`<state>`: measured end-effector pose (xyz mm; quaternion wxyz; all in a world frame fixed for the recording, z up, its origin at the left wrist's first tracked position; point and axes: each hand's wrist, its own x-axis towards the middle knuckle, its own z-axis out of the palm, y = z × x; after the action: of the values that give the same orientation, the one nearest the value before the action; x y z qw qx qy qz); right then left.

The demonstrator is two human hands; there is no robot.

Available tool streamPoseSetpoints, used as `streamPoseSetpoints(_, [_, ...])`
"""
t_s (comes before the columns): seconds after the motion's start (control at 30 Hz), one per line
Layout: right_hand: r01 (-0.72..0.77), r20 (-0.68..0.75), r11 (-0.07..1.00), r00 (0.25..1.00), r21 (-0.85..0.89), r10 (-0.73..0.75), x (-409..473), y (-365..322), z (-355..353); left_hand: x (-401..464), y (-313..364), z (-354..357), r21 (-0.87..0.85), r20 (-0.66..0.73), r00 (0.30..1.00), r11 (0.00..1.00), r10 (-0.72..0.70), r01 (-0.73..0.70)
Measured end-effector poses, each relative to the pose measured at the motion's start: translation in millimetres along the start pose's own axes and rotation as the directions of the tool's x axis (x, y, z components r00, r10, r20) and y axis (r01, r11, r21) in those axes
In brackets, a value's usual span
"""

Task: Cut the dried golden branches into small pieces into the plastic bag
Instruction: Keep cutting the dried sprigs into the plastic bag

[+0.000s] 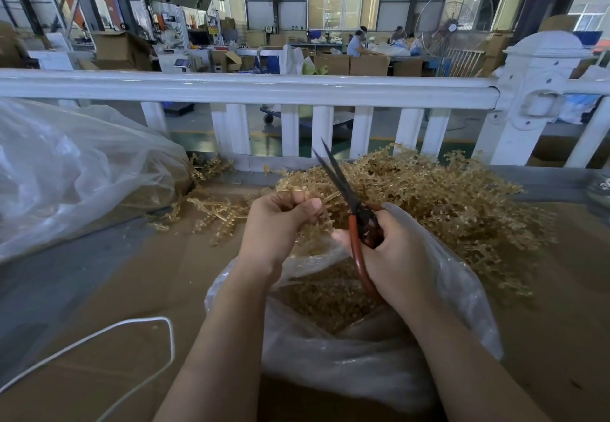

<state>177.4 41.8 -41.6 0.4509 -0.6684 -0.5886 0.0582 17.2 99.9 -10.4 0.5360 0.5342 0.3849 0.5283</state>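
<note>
Near edge: open plastic bag (363, 355) holding cut golden bits, between both forearms. Left hand (280, 220) above its far rim, fingers curled, pinching a golden branch (310, 223). Right hand (392, 250) grips red-handled scissors (350, 204), blades parted, pointing far. Branch pile (445, 197) far right on cardboard; another clear bag (72, 171) far left.

Bare forearms and hands (333, 233), no sleeves

My hands (280, 220) worked mid-frame above the plastic bag (330, 349) at lower centre; branches (445, 200) lay heaped right behind it, a second bag (76, 171) upper left, the railing (251, 86) beyond.
</note>
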Motion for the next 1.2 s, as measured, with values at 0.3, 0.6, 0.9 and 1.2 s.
streamPoseSetpoints(0.3, [0.17,-0.029,0.96,0.983,-0.224,-0.181,-0.6,5.9,6.0,0.4,-0.4,-4.0,0.081,0.061,0.992,0.99,0.112,-0.117])
streamPoseSetpoints(0.6, [0.173,-0.016,0.95,0.983,-0.26,-0.183,0.0,4.7,5.4,-0.3,0.2,-5.6,0.01,0.088,0.992,0.996,0.093,-0.094])
streamPoseSetpoints(0.9, [0.123,-0.003,0.949,0.992,-0.292,-0.129,-2.0,2.2,0.6,-0.5,1.5,-5.8,-0.044,0.09,0.992,0.995,0.092,-0.088])
streamPoseSetpoints(1.2, [0.145,-0.042,0.943,0.985,-0.298,-0.165,-3.5,-2.7,-0.8,-0.9,-0.7,-7.3,-0.049,0.097,0.992,0.995,0.086,-0.081])
